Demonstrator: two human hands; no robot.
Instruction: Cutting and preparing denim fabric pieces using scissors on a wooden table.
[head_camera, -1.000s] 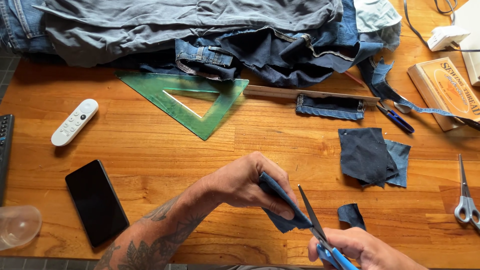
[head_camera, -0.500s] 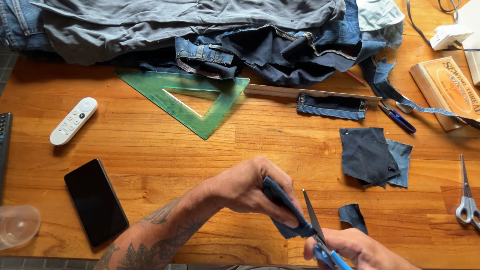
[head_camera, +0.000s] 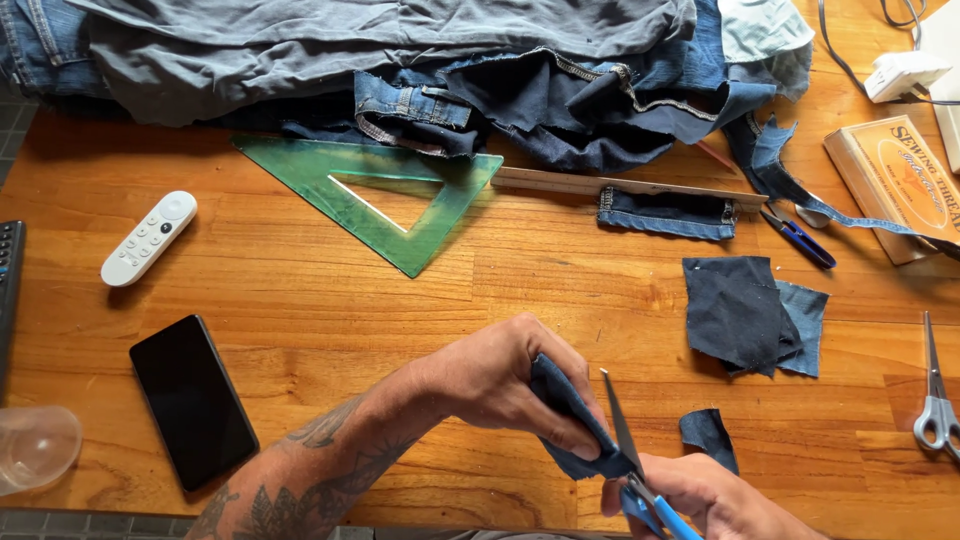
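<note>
Low in the frame, just right of centre: left hand (head_camera: 505, 385) pinching a small scrap of dark denim (head_camera: 570, 420) between thumb and fingers, folded over the fingertips. Right hand (head_camera: 700, 495) at the bottom edge, closed through the blue handles of the scissors (head_camera: 625, 440), blades pointing up and slightly left, lying against the scrap's right edge. Whether the blades are parted or shut on the cloth: cannot tell.

To cut well, by judgement: keep the scrap taut, fingertips clear of the blade line, cloth fed deep toward the pivot rather than nibbled with the tips. Turn the cloth, not the scissors, for any curve.

Nearby: a cut-off piece (head_camera: 708, 435) just right of the blades, a stack of denim patches (head_camera: 745, 312) farther right, a green set square (head_camera: 385, 195) upper centre, a phone (head_camera: 192, 400) lower left, on the wooden table (head_camera: 300, 300).
</note>
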